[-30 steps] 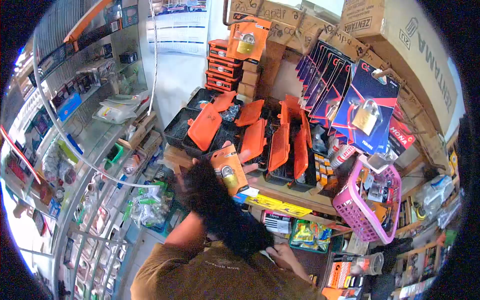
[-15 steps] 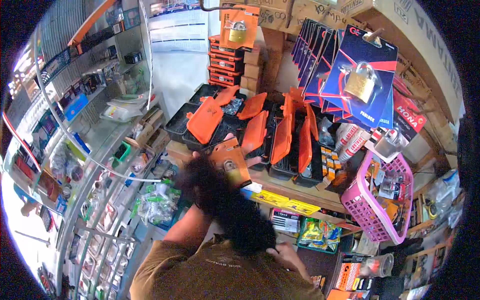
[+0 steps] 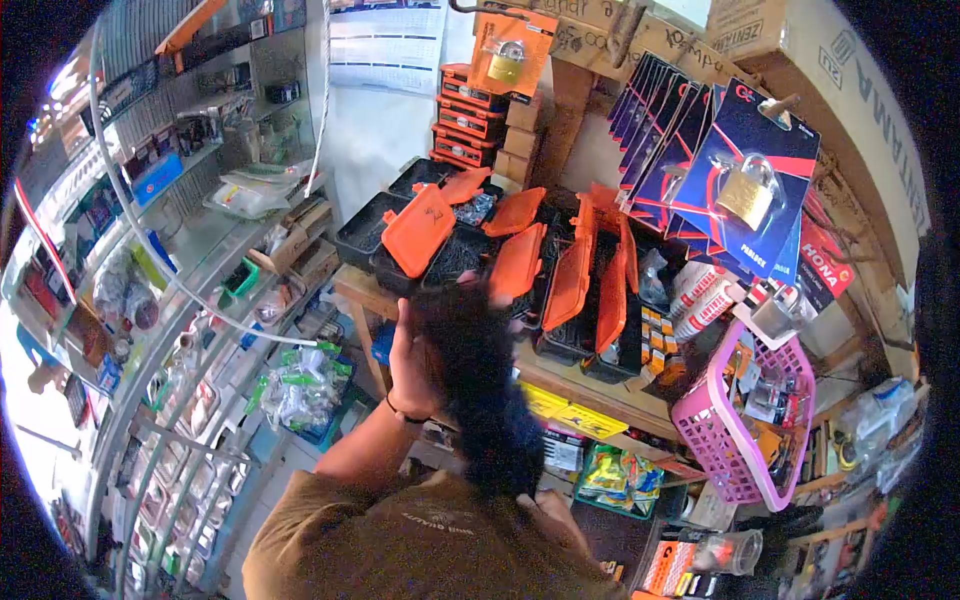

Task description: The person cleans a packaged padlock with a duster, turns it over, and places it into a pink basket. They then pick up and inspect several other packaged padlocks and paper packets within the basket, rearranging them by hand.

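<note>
Head view, largest to smallest. Wooden surface (image 3: pixel 590 385) carrying a cluster of black trays (image 3: pixel 450 262), each with a raised orange lid (image 3: pixel 418 230); at least five lids can be counted, packed edge to edge with little free room between them. One pink basket (image 3: pixel 722 440) hangs off the surface's right edge, beside a fan of blue padlock cards (image 3: pixel 745 190). One orange padlock card (image 3: pixel 508 50) hangs above a stack of orange boxes (image 3: pixel 468 115). Left hand (image 3: pixel 412 362), raised at the surface's front edge, touches a dark blurred mass (image 3: pixel 480 380); whether its grip closes on anything cannot be told. Right hand (image 3: pixel 562 520) lies low under the mass, grip likewise unclear.
</note>
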Action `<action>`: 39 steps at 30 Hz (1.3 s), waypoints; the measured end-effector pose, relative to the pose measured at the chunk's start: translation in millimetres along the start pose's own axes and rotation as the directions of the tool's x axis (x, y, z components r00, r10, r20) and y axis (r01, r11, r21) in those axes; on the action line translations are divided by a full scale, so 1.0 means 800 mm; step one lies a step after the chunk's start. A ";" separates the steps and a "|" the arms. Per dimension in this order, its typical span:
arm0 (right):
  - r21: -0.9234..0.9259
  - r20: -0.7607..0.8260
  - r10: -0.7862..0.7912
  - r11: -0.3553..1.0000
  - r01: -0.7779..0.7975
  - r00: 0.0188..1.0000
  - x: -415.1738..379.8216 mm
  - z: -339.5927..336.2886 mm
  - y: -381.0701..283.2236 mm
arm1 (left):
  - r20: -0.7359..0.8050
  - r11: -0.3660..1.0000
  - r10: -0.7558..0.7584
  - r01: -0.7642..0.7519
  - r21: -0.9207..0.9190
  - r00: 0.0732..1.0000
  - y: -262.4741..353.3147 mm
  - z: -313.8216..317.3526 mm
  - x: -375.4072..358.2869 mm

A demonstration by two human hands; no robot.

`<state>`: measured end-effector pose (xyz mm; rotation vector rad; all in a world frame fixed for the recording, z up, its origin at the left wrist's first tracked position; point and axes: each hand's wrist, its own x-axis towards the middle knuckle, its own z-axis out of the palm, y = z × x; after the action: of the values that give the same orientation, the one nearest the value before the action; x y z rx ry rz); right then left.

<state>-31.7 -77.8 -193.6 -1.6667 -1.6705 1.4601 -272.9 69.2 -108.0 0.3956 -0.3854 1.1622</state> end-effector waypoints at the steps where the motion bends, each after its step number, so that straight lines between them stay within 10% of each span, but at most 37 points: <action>1: -0.018 0.084 -0.150 0.988 0.152 0.985 0.001 -0.001 0.005 | 0.088 0.979 -0.015 -0.004 0.205 0.996 -0.003 -0.002 0.004; 3: -0.082 0.033 -0.070 0.994 0.072 0.997 0.003 -0.009 0.004 | 0.047 0.973 -0.031 0.020 0.228 0.998 -0.002 0.003 0.000; 5: -0.119 -0.052 -0.009 0.993 0.003 0.999 0.006 -0.016 0.003 | -0.383 0.972 0.108 -0.178 -0.153 0.918 -0.007 0.021 -0.002; 7: -0.123 -0.005 -0.051 0.991 0.050 0.999 0.005 -0.016 0.006 | -0.325 0.985 0.164 -0.174 -0.001 0.931 -0.014 0.025 0.003; 9: -0.116 0.091 -0.140 0.982 0.150 0.986 0.005 -0.012 0.011 | 0.231 0.982 -0.073 0.029 0.186 0.970 -0.006 0.010 0.013; 11: -0.149 0.099 -0.058 0.986 0.073 0.993 0.015 -0.014 0.030 | 0.240 0.979 -0.074 0.024 0.204 0.968 -0.009 0.018 0.011; 13: 0.105 -0.093 -0.014 0.994 0.024 0.996 0.023 -0.010 0.049 | -0.309 0.976 0.141 -0.185 -0.118 0.940 -0.022 0.037 0.003; 15: 0.068 -0.036 -0.029 0.997 0.031 0.999 0.019 -0.017 0.048 | -0.134 0.957 0.047 -0.083 -0.279 0.990 -0.019 0.026 -0.007; 17: -0.239 0.144 0.028 0.971 0.007 0.989 0.010 -0.024 0.026 | 0.069 0.969 0.023 -0.040 0.245 0.997 -0.023 0.028 0.003; 19: -0.145 0.064 -0.036 0.988 0.045 0.997 0.011 -0.022 0.033 | 0.159 0.972 -0.020 -0.019 0.236 0.987 -0.022 0.029 0.011; 21: 0.024 -0.106 -0.139 0.990 0.142 0.985 0.013 -0.017 0.043 | -0.357 0.961 0.132 -0.207 -0.181 0.925 -0.032 0.042 0.007; 23: 0.005 -0.114 -0.108 0.994 0.109 0.988 0.008 -0.016 0.042 | -0.215 0.963 0.073 -0.125 -0.240 0.974 -0.034 0.039 0.000; 25: -0.078 0.100 -0.291 0.951 0.299 0.951 0.000 -0.025 0.014 | 0.096 0.963 0.009 -0.034 0.266 0.995 -0.034 0.026 0.007; 26: -0.116 0.090 -0.200 0.971 0.210 0.976 0.006 -0.024 0.041 | 0.248 0.977 -0.040 -0.015 0.215 0.968 -0.031 -0.003 0.017; 27: -0.118 0.082 -0.202 0.971 0.210 0.976 0.013 -0.022 0.054 | 0.254 0.977 -0.045 -0.011 0.213 0.966 -0.033 0.007 0.018; 29: 0.089 -0.122 -0.163 0.981 0.174 0.979 0.020 -0.019 0.075 | -0.278 0.964 0.141 -0.195 -0.178 0.950 -0.040 0.035 0.012; 30: 0.025 -0.131 -0.194 0.980 0.199 0.972 0.018 -0.019 0.075 | -0.280 0.924 0.162 -0.046 0.379 0.946 -0.041 0.036 0.008; 31: 0.024 -0.136 -0.191 0.980 0.196 0.972 0.015 -0.023 0.073 | -0.279 0.926 0.157 -0.043 0.376 0.947 -0.042 0.034 0.009; 35: -0.223 0.019 -0.329 0.919 0.324 0.944 0.010 -0.027 0.065 | 0.326 0.985 -0.095 0.042 0.168 0.941 -0.037 0.006 0.030; 37: 0.091 -0.231 -0.185 0.973 0.210 0.955 0.010 -0.015 0.065 | -0.264 0.961 0.068 -0.134 -0.243 0.962 -0.044 0.033 0.021; 38: -0.048 -0.204 -0.177 0.984 0.171 0.963 0.009 -0.015 0.068 | -0.283 0.863 0.122 0.039 0.504 0.951 -0.037 0.020 0.014; 39: -0.046 -0.208 -0.174 0.985 0.168 0.963 0.004 -0.013 0.057 | -0.284 0.863 0.117 0.044 0.503 0.952 -0.039 0.010 0.017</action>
<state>-0.5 -81.8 -228.4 -1.5853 -1.6766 1.1416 -240.0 65.4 -97.4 0.6542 0.1980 1.3358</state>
